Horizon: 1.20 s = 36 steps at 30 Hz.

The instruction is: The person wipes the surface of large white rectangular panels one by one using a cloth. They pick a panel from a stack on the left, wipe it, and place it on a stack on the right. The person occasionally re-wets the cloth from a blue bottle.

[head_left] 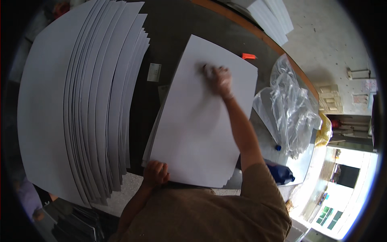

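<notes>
Brown cloth shirt [201, 218]: nearest the camera, the person's torso and sleeve along the lower edge, close against the work.
Central stack of large white rectangular sheets [197, 133]: lies flat on the dark grey tabletop [173, 20] in front of the person, slightly turned; edges of lower sheets peep out along its left side and at the lower right corner.
Right hand [222, 80]: reaches out to the upper part of the top sheet, fingers bent and partly closed, at or just over the surface; blur hides whether it has hold of anything.
Left hand [156, 172]: at the near left corner of the same stack, fingers loosely curled over the edge, seemingly steadying it; whether it pinches any sheet cannot be told.
Fanned pile of large white sheets [96, 101]: to the left, well apart from both hands, edges stepped toward the right.
Progress: the surface work on the top sheet appears under way, not finished, while the hand is upon it. Lower sheets remain covered; whether the fanned pile is done or waiting is unclear.
Table's right side: small orange tool [249, 56] beyond the stack, crumpled clear plastic film [292, 113] beside it, dark blue plastic bottle [281, 173] near the right sleeve.
</notes>
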Tool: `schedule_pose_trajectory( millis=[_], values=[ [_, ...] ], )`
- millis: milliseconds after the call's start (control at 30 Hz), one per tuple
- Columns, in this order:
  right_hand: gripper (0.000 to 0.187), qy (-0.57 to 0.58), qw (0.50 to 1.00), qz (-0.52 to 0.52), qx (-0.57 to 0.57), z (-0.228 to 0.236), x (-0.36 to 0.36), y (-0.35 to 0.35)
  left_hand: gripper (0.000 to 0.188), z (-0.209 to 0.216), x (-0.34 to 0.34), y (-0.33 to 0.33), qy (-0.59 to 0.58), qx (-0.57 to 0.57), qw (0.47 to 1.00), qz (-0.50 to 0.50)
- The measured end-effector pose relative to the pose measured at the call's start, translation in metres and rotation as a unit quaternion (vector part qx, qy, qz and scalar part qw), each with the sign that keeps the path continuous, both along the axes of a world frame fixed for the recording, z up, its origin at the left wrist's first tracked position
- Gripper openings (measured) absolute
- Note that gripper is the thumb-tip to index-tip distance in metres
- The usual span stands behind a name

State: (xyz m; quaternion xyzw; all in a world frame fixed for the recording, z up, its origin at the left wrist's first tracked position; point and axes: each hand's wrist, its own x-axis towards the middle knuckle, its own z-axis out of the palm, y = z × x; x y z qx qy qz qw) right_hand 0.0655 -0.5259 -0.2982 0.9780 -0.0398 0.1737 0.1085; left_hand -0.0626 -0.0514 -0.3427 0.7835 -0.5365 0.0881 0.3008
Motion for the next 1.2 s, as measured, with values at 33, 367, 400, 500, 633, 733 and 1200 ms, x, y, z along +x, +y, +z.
schedule_pose_trajectory(
  millis=[33,367,400,500,633,733,1200],
  values=[
    [0.027,0.019,0.998,-0.058,-0.028,0.002,0.023,-0.033,0.036,0.005,0.000,0.001,0.006,0.013,1.000,-0.003],
    [0.040,-0.046,0.973,-0.178,0.141,0.001,0.003,-0.053,0.037,-0.001,0.003,-0.001,-0.044,0.008,0.999,0.005],
    [0.039,-0.030,0.978,-0.146,0.144,0.002,-0.024,-0.032,0.037,-0.001,0.004,-0.002,-0.041,0.007,0.999,0.005],
    [0.039,-0.047,0.985,-0.020,0.162,0.006,-0.136,0.064,0.038,0.000,0.004,-0.006,-0.029,-0.002,0.999,0.012],
    [0.066,0.099,0.965,-0.018,0.243,0.016,-0.293,0.196,0.039,0.003,0.005,-0.009,-0.026,-0.024,0.999,0.002],
    [0.063,0.101,0.965,-0.006,0.242,0.006,-0.327,0.214,0.040,0.003,0.008,-0.012,-0.033,-0.023,0.999,-0.007],
    [0.033,0.073,0.973,-0.217,-0.028,-0.021,-0.038,-0.197,0.036,-0.004,0.001,-0.002,-0.067,0.039,0.997,0.028]
  ],
)
